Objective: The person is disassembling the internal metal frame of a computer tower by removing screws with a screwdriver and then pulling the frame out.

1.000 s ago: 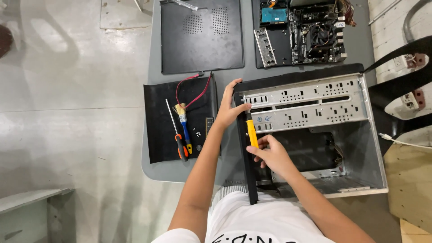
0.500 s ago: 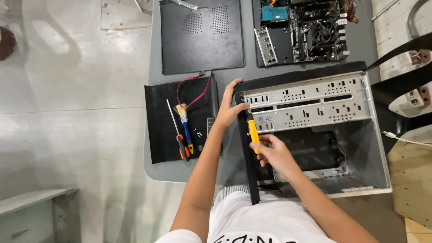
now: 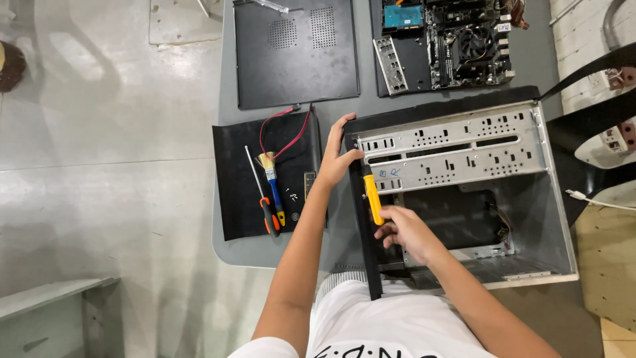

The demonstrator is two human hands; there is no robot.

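Both hands work: right hand (image 3: pixel 405 233) grips yellow-handled screwdriver (image 3: pixel 373 199) pointing away, near-vertical; left hand (image 3: pixel 338 159) clasps the computer case (image 3: pixel 457 152) corner.

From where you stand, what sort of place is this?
Probably a computer repair bench: an opened computer case on a grey table, a bare motherboard beside it, and screwdrivers on a black mat.

Computer repair workshop: opened case (image 3: pixel 464 192), motherboard (image 3: pixel 464 43), screwdrivers (image 3: pixel 265 199).
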